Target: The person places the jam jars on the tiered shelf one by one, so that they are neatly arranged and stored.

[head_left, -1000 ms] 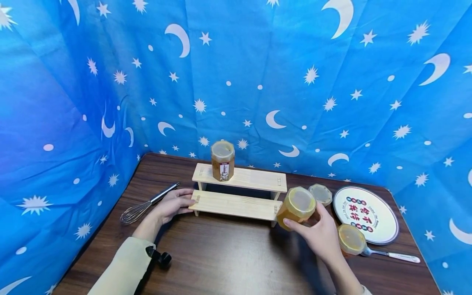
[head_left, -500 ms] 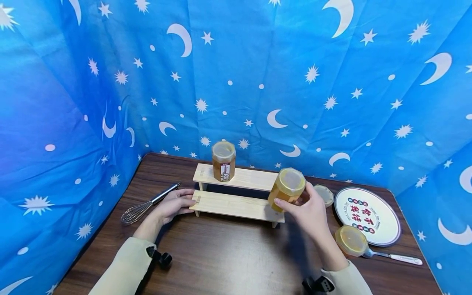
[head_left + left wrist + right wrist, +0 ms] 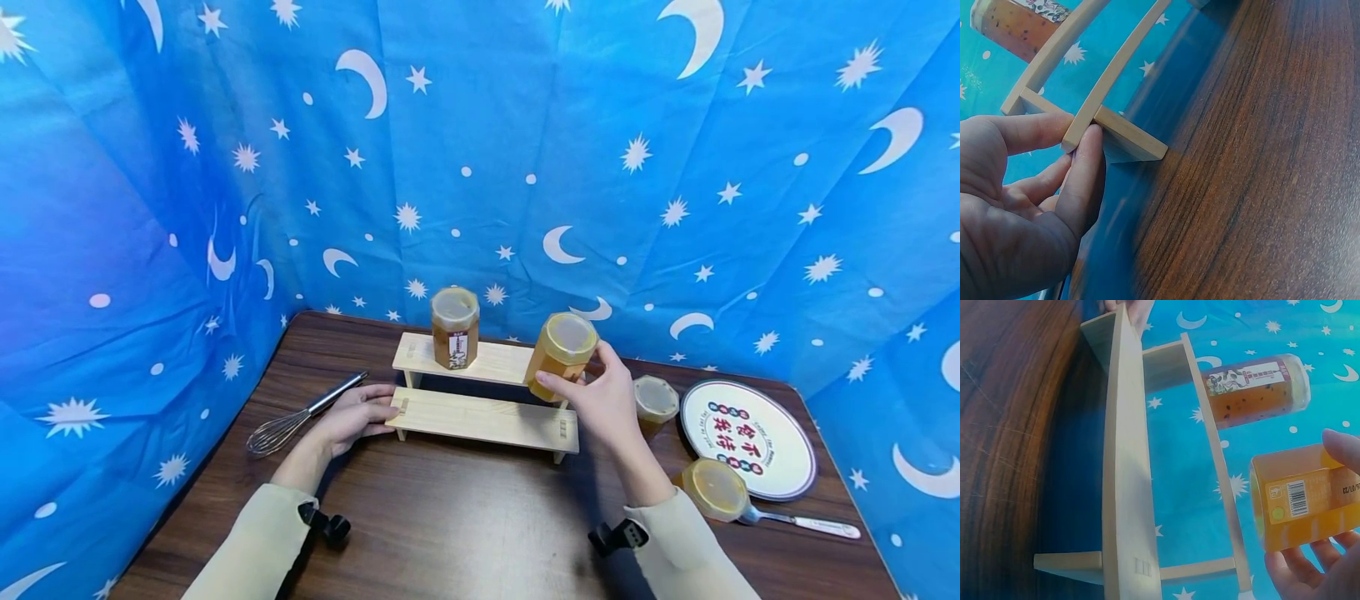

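Note:
My right hand (image 3: pixel 603 400) grips a yellow-orange jar (image 3: pixel 558 358) with a translucent lid, slightly tilted. In the right wrist view that jar (image 3: pixel 1304 500) shows a barcode label and hangs apart from the shelf's upper board (image 3: pixel 1216 444). A two-step wooden shelf (image 3: pixel 480 419) stands on the table. Its lower board's left end is pinched between the thumb and fingers of my left hand (image 3: pixel 356 421); the left wrist view shows this hand (image 3: pixel 1041 194) close up. On the upper step's left part stands a darker, speckled jar (image 3: pixel 454 329), label facing forward.
Left of the shelf lies a whisk (image 3: pixel 303 417). To the right are two more lidded jars, one at the back (image 3: pixel 656 400) and one nearer (image 3: pixel 714 489), an oval plate (image 3: pixel 750 437) with printed characters, and a white-handled utensil (image 3: pixel 810 524). Patterned blue cloth (image 3: pixel 495 125) encloses the table.
My right hand has carried the yellow-orange jar leftward and toward the back, from beside the shelf's right end to above the upper step. My left hand stays put on the shelf.

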`<action>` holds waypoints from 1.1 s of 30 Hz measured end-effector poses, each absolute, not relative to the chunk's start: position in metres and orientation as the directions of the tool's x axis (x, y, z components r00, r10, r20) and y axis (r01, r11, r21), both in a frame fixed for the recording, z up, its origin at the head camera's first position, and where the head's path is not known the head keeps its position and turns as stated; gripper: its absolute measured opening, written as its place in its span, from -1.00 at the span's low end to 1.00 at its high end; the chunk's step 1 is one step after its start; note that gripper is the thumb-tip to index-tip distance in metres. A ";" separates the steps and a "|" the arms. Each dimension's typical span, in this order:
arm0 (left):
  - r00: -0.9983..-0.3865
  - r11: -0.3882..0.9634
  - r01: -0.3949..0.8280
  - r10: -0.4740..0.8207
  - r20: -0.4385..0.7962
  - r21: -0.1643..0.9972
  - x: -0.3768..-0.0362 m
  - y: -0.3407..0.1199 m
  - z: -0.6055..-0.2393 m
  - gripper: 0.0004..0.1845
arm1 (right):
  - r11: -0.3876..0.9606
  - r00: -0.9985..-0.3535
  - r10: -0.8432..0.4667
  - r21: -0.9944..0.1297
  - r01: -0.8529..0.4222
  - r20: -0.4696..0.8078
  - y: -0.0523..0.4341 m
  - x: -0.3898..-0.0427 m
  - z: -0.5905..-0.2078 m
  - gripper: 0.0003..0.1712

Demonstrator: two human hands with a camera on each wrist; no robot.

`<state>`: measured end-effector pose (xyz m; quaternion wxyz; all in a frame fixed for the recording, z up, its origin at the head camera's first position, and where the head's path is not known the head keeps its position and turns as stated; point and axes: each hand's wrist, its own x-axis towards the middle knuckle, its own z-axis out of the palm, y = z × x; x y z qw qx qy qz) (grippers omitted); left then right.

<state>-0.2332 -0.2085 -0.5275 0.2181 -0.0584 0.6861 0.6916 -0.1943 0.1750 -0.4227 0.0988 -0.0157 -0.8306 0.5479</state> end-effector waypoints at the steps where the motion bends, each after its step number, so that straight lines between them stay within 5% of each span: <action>1: -0.897 0.035 -0.384 0.221 -0.382 0.923 -0.233 -0.208 -0.527 -0.31 | 0.396 -0.980 0.134 -0.915 -0.082 0.146 0.174 -0.197 -0.422 -0.03; 33: -0.900 0.032 -0.387 0.206 -0.385 0.922 -0.233 -0.209 -0.529 -0.31 | 0.366 -0.985 0.134 -0.929 -0.051 0.107 0.152 -0.235 -0.431 -0.01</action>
